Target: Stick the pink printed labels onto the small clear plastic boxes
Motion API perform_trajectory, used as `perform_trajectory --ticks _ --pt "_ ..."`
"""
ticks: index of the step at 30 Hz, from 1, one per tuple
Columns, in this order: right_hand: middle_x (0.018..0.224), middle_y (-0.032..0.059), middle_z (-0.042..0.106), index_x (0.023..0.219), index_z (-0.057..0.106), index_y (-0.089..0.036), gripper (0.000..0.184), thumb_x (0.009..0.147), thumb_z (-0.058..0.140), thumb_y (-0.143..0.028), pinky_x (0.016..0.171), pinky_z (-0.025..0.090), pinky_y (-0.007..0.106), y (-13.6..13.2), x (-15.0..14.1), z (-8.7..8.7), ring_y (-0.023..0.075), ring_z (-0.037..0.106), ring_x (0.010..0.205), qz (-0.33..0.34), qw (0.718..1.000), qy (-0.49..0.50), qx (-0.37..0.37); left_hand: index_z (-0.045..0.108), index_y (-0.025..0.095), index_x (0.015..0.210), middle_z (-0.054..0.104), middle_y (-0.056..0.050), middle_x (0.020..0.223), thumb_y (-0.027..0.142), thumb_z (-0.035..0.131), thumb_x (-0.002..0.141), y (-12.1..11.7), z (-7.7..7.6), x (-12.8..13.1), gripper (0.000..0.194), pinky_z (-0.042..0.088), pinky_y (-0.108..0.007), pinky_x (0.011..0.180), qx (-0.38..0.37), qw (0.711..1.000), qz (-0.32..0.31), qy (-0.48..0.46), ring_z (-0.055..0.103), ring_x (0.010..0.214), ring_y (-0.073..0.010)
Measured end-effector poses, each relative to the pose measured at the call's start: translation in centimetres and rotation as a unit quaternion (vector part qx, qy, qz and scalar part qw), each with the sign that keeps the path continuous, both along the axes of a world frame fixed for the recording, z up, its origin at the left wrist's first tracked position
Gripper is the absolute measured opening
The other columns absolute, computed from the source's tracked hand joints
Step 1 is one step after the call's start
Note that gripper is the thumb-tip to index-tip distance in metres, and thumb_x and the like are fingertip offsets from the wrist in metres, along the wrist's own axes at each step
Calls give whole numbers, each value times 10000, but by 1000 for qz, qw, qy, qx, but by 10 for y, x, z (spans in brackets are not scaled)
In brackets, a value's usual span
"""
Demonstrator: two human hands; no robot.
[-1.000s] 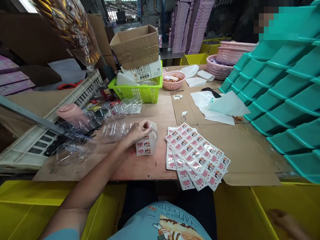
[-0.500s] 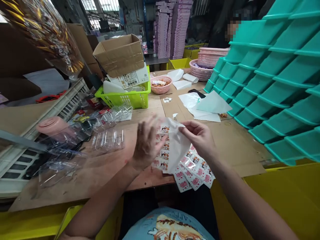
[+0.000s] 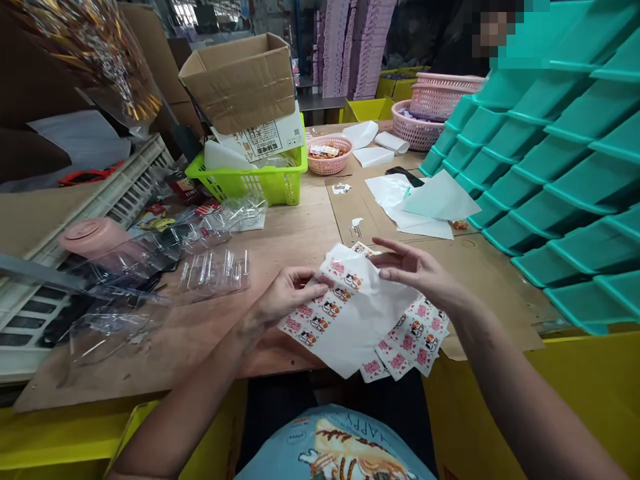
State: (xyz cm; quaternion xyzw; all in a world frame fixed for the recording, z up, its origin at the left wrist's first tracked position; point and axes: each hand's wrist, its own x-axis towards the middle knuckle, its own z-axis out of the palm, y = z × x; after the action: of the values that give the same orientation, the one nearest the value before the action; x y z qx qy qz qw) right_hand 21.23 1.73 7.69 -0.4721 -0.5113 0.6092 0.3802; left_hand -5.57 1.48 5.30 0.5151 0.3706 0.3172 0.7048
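Note:
My left hand [image 3: 287, 293] pinches the left edge of a white sticker sheet [image 3: 347, 327] between thumb and fingers. The sheet carries printed cat stickers and pink designs along its left side, while its right part is blank white. At the sheet's upper right, my right hand [image 3: 425, 272] has its thumb and fingers apart; whether the thumb touches the paper, I cannot tell. Beneath it, several similar sticker sheets [image 3: 417, 333] lie fanned out at the table's front edge, partly covered.
Clear plastic shells [image 3: 215, 275] and a pink container [image 3: 103, 240] are at left. Behind stand a green basket [image 3: 255, 187] and a small pink basket [image 3: 330, 163]. White papers [image 3: 440, 195] lie at right, before stacked teal trays [image 3: 565, 173]. A person is at the back right.
The sheet has turned and lies lower and flatter. My left hand has gone from raised and blurred to pinching its edge; my right hand's fingers have let go and spread.

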Motion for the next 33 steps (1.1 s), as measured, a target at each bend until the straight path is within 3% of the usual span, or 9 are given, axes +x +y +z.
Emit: perform_trajectory --ticks 3,6,8,10,13,16,24,30,33 --pt "1063 89 711 1218 666 -211 539 721 822 -346 837 538 373 8 -7 10 236 651 991 89 995 -33 9 725 133 979 731 -59 917 295 726 803 0 3 5 239 515 -222 667 12 998 -64 18 672 754 -129" --pt "862 74 713 956 728 -156 303 768 774 -389 688 531 345 14 -19 9 200 657 770 173 984 -45 4 725 131 910 712 -35 838 289 737 794 0 4 12 196 497 -201 644 38 999 -21 24 639 703 -100" --pt "799 64 697 896 709 -150 279 793 742 -408 642 516 344 16 -24 3 190 637 704 155 984 -76 46 724 133 902 717 -35 848 277 745 785 1 2 15 186 505 -203 668 47 998 27 19 638 710 -97" --pt "832 65 687 925 688 -163 249 804 733 -376 694 513 374 14 -30 -2 210 630 764 63 971 -156 172 725 135 915 728 -45 879 268 752 778 1 -2 18 193 518 -212 697 46 997 59 7 651 739 -106" --pt "969 76 672 982 666 -201 149 858 683 -282 848 468 441 2 -41 -7 248 582 934 -78 856 -303 412 723 139 911 737 -47 884 258 766 761 -1 -13 23 196 535 -237 730 14 994 103 -38 668 760 -121" --pt "939 66 666 963 671 -217 82 910 610 -206 823 462 410 -13 -54 -12 237 540 906 -58 781 -353 512 730 143 897 736 -43 862 250 765 763 -6 -22 28 175 534 -249 747 -13 987 131 -94 669 761 -124" --pt "821 69 673 893 692 -181 131 925 567 -167 730 469 363 -19 -74 -29 211 528 808 -73 819 -287 492 764 160 904 704 -41 897 241 714 815 -14 -25 33 131 494 -252 812 66 983 154 -73 622 841 -130" --pt "722 22 632 746 639 -187 153 872 630 -275 680 470 328 0 -66 -44 164 571 696 -165 946 -98 259 755 164 905 703 -37 908 264 732 792 -13 -39 30 152 500 -266 810 64 982 172 -54 627 843 -142" --pt "773 19 616 810 618 -196 185 900 600 -356 717 479 313 15 -48 -46 153 575 726 -250 944 -5 213 744 151 913 708 -64 892 329 740 769 0 -51 16 230 520 -332 798 40 979 201 11 639 813 -177"
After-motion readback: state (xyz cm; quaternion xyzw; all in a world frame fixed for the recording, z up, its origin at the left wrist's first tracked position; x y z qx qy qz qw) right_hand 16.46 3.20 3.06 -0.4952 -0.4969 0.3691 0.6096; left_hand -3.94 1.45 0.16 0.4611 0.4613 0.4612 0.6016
